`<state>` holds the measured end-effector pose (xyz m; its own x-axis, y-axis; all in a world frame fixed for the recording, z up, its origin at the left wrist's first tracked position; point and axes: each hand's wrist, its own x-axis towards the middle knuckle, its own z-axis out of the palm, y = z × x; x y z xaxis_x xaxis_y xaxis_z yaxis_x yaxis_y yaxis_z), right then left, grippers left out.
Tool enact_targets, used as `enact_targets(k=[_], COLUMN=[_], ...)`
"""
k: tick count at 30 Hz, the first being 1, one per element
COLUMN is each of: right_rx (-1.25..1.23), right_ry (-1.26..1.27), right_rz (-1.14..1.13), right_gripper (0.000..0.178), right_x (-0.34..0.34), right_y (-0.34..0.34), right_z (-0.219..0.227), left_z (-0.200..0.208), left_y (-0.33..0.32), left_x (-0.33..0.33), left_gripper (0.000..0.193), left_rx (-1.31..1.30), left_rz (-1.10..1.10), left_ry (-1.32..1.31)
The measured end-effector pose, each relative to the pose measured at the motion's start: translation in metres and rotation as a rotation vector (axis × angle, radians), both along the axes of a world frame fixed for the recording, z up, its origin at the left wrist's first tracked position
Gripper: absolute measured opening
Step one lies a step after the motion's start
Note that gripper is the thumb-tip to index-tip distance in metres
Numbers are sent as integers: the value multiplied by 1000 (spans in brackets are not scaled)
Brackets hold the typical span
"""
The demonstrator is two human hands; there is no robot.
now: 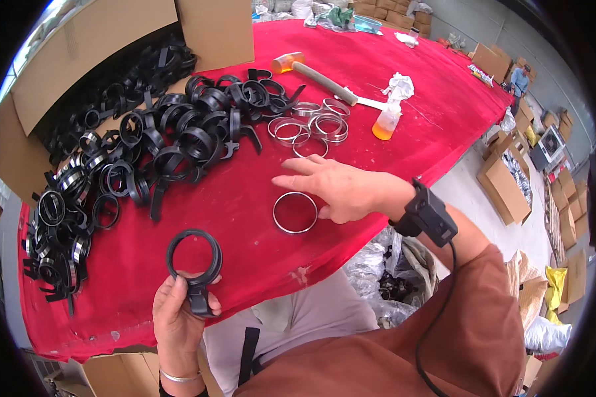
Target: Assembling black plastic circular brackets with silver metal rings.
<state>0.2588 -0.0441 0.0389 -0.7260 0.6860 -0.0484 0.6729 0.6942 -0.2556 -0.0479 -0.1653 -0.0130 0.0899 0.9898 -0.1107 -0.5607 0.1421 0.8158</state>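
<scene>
My left hand (179,304) grips a black plastic ring (171,255) by the blocky tab at its lower side, holding it up near the table's front edge. Over the red table, my right hand (341,188) is open, its fingers stretched out to the left. A thin silver metal ring (275,223) is right beside its thumb; whether they touch I cannot tell. Just beyond those fingers lies a loose group of several metal rings (338,137). To the left spreads a large heap of black plastic rings (198,142) with tabs, some with silver bands showing.
Behind the metal rings lies a mallet (324,83) with an amber head. A bottle of orange liquid (383,126) with white tissue stands to its right. Cardboard (106,49) walls the heap's back. The red table's (245,264) front edge curves close to my lap. A person (520,83) is far right.
</scene>
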Motion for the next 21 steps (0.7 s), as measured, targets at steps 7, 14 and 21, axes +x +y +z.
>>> enact_targets(k=[7,14,21], right_rx=[-9,-95,-133], right_ry=[-218,-328,-107], right_rz=[225,-355,223], right_gripper=[50,60,73], right_x=[-28,-39,-12], right_y=[8,15,12], right_z=[-7,-4,-11], left_z=[-8,-2,1], left_y=[-4,-8,-10], left_x=[-1,-1,5], left_gripper=[26,43,56], left_rx=[-14,-47,-102], left_rz=[6,-2,-93], left_ry=[-56,-72,-178])
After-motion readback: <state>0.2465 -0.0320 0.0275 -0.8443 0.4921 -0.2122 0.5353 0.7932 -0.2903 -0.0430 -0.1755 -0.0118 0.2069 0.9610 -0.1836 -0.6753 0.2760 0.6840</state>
